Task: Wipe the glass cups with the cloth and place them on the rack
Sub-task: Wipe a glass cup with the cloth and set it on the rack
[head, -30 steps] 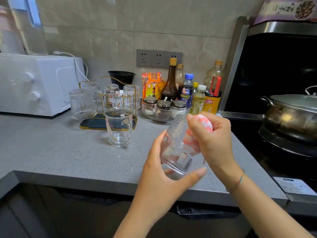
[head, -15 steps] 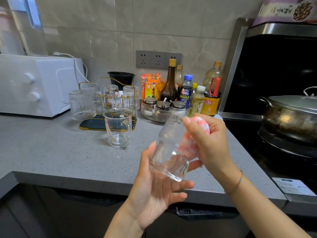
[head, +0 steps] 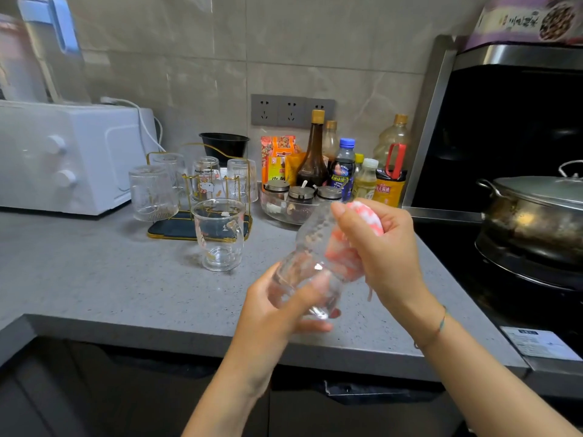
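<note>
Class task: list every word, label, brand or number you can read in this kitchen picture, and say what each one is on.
No text can be read with certainty.
Box on the hood: large script, too blurred.
Yellow-labelled bottle: red characters, too blurred.
Cat-print cup: a dark line of print, too small.
Blue-capped bottle: label blurred.
Sticker by the stove: print too small.
Snack packets: characters blurred.

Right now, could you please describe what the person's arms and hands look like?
The right hand has a thin bracelet with a teal bit at its wrist. The left hand wears nothing visible. No sleeves or gloves show on either arm.
</note>
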